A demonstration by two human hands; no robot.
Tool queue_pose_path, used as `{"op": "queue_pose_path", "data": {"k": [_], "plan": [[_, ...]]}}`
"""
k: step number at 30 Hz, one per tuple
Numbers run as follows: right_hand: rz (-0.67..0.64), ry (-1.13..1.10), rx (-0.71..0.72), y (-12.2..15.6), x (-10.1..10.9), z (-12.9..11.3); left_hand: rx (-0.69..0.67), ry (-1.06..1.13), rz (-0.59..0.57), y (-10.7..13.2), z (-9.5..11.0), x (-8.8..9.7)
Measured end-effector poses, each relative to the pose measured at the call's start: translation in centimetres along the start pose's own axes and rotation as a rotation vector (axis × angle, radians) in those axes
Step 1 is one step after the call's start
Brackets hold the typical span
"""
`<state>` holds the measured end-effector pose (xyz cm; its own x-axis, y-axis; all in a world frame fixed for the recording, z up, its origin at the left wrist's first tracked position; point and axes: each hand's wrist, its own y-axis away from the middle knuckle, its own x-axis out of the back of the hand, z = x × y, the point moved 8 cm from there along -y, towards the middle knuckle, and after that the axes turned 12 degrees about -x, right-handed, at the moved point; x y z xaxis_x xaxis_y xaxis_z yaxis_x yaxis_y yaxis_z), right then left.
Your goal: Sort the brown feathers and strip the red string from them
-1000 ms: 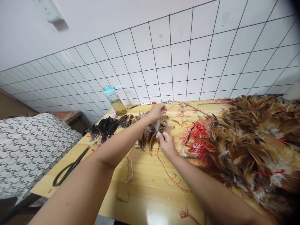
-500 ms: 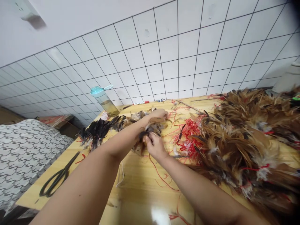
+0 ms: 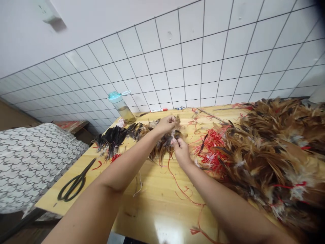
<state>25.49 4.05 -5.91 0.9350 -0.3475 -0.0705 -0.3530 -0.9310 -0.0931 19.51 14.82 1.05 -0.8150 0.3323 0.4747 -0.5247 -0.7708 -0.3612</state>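
My left hand reaches over a row of loose brown and grey feathers, its fingers pinched on feathers at the far side. Closer to me and a little to the right, my right hand is closed, with thumb and forefinger on feathers at the near edge of the same row. The fingers partly hide what they grip. Black feathers lie left of the row. Right of my right hand is a tangle of red string, and one red strand runs along the table below it.
Large bundles of brown feathers tied with red cover the table's right side. Black-handled scissors lie at the left edge. A bottle with a turquoise lid and a red-capped marker are at the back, by the tiled wall.
The view has shifted slightly. My left hand has lifted and drawn back a little from the far side. The dark feathers formerly raised at my right hand's fingertips now sit lower against the row.
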Motion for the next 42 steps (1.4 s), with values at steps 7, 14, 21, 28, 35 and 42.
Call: {"op": "queue_pose_path", "data": {"k": [7,14,21,28,35,42], "plan": [[0.001,-0.002,-0.052,-0.6,0.7,0.2,0.162,0.392,0.153,8.2,-0.2,2.0],[-0.039,0.088,-0.039,-0.4,0.1,0.2,0.121,0.311,0.258,11.9,0.8,3.6],[-0.116,0.167,0.038,0.3,-0.8,0.0,0.076,0.271,0.186,11.9,0.2,2.4],[-0.125,0.25,0.09,0.8,-1.1,-0.2,0.052,0.322,0.242,12.4,0.6,2.4],[-0.24,0.139,0.07,1.3,-1.9,-0.3,0.078,0.284,0.248,12.8,0.7,2.2],[-0.309,0.165,0.073,2.1,-2.5,-1.4,0.101,0.329,0.274,14.1,0.8,2.5]]}}
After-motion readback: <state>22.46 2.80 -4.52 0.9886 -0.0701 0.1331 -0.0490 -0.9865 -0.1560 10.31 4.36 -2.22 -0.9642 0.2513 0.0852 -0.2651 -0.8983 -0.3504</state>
